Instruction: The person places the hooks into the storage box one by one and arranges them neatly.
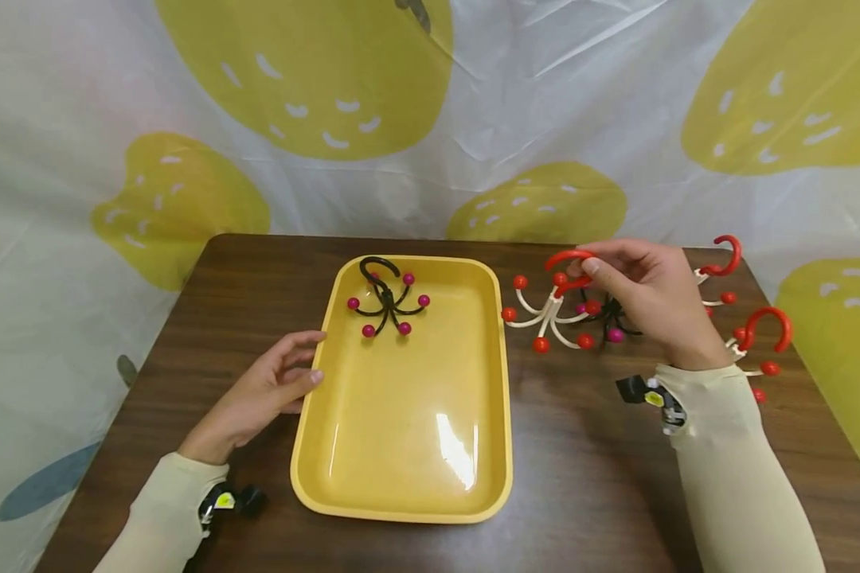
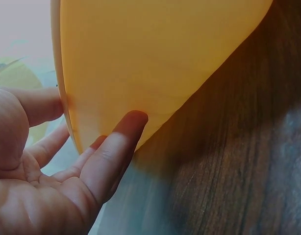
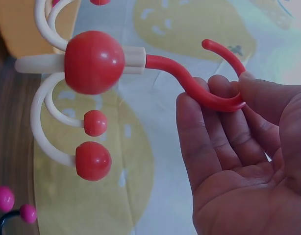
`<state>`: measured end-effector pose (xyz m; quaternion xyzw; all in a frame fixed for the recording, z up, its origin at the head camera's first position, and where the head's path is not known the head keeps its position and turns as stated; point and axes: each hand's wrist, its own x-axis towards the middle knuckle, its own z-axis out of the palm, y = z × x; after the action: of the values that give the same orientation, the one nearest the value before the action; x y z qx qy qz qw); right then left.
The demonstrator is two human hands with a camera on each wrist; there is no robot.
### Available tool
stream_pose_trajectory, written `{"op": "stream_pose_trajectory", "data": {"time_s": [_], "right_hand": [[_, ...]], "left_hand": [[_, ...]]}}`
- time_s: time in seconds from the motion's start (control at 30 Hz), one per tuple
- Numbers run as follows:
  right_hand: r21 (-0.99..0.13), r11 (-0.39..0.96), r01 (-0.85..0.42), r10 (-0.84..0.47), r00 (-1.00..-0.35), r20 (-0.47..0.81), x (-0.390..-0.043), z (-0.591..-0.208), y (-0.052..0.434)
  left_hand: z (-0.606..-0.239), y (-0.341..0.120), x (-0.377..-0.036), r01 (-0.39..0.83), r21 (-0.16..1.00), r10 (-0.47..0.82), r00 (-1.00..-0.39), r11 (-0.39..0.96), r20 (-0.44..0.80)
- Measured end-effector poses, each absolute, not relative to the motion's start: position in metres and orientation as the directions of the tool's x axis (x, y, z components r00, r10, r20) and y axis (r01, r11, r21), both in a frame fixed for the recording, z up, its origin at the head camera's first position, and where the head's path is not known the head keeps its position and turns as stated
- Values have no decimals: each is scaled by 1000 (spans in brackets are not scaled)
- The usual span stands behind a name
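Head view: right hand [image 1: 645, 298] pinches the red hook end of a white hanger [image 1: 552, 314] w/ red balls, thumb & fingertips curled round the hook, holding it up over the tabletop [image 1: 580, 477] just right of the yellow tray [image 1: 401, 493]. Right wrist view shows the same grip close up: red hook [image 3: 209, 90] lies across the fingertips [image 3: 224, 95] w/ the thumb on top, white arms & red balls hanging out to the left of the hand.

Under & behind that hanger a black hanger w/ pink balls [image 1: 609, 322] lies on the tabletop, partly hidden by the hand. 2 more white hangers w/ red hooks sit further right, one [image 1: 720, 267] near the far edge, one [image 1: 760, 334] nearer the wrist.

Left hand [image 1: 268, 390] rests on the tabletop at the tray's left side, fingers loose & fairly straight, holding nothing. In the left wrist view the fingertips [image 2: 126, 127] are against the tray's outer wall [image 2: 155, 63], prob touching, though I can't be sure from this angle.

Inside the tray, at its far left corner, lies 1 black hanger w/ pink balls [image 1: 387, 302].
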<state>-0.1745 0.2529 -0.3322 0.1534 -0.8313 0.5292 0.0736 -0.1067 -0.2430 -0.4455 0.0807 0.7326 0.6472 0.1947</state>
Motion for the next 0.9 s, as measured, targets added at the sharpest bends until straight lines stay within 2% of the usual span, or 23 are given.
{"op": "stream_pose_trajectory", "data": {"time_s": [0.27, 0.47, 0.7, 0.9], "right_hand": [[-864, 376, -335, -208, -939, 273, -179, -320, 226], [-853, 337, -399, -259, -910, 324, -184, -310, 208], [-862, 245, -443, -313, -878, 362, -192, -311, 194], [-861, 251, -443, -332, -875, 353, -200, -315, 184]], "left_hand": [[-445, -247, -102, -133, 981, 369, -912, 140, -177], [-446, -249, -100, -135, 981, 364, -914, 137, -177], [-445, -249, -100, -135, 983, 366, -914, 126, -172], [-446, -249, -100, -137, 983, 368, -913, 125, -174]]}}
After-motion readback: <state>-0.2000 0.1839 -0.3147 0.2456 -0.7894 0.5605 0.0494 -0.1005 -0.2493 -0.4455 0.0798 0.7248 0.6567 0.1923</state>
